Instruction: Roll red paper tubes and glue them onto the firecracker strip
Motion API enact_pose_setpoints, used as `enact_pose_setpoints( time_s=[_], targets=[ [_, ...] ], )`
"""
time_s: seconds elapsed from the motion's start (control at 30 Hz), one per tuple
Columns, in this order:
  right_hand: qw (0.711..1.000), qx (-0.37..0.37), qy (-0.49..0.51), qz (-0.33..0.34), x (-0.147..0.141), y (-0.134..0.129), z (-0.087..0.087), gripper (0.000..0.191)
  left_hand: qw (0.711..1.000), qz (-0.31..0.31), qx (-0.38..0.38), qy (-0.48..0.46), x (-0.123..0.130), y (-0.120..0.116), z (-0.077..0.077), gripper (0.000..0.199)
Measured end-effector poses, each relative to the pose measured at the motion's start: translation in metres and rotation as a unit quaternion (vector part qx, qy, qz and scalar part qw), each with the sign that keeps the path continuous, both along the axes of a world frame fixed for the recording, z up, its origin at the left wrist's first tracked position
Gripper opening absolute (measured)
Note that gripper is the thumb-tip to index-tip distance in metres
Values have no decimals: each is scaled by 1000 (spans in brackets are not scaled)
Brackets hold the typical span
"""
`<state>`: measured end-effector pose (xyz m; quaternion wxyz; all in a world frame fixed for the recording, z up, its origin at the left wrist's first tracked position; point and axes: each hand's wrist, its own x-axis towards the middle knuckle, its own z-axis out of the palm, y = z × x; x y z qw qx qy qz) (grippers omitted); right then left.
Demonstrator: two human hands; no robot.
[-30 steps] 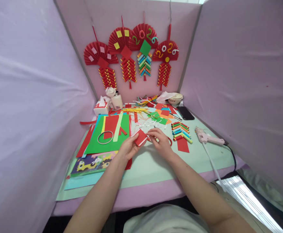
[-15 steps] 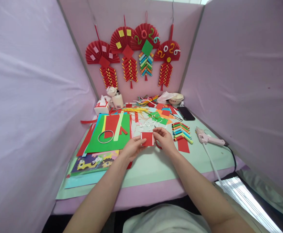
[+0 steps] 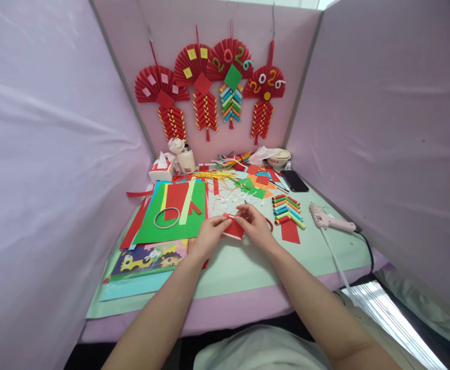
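Left of centre stands one tissue box (image 3: pixel 160 173). Across the upper middle hang four red fans (image 3: pixel 209 64), the two rightmost each spelling "2026". Just below the frame's centre, your left hand (image 3: pixel 211 234) pinches one small red paper piece (image 3: pixel 234 229), white along its upper and lower edges; your right hand (image 3: pixel 254 225) grips it too. Farther right lies one glue gun (image 3: pixel 325 218).

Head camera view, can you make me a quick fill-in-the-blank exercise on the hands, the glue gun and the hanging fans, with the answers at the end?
The left hand and right hand hold a small paper piece that is mostly ____ in colour.
The glue gun lies toward the person's own ____ side.
Exactly ____ pleated fans hang at the back.
The rightmost fan spells the number ____.

Missing words: red; right; four; 2026.
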<state>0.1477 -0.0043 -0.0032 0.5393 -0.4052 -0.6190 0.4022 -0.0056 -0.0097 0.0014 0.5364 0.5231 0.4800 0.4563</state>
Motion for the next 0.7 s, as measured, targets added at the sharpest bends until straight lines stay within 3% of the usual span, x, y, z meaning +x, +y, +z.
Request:
enact_pose_setpoints(
  time_s=[0.2, 0.4, 0.7],
  targets=[
    [994, -68, 77, 24, 3, 9, -6, 30, 995, 40, -38, -81, 3, -1, 4, 31],
    [987, -91, 133, 12, -1, 8, -6, 29, 988, 98, -13, -121, 2, 0, 7, 33],
    [995, -44, 64, -55, 2, 9, -7, 24, 991, 97, -46, -84, 4, -2, 11, 34]
  ],
)
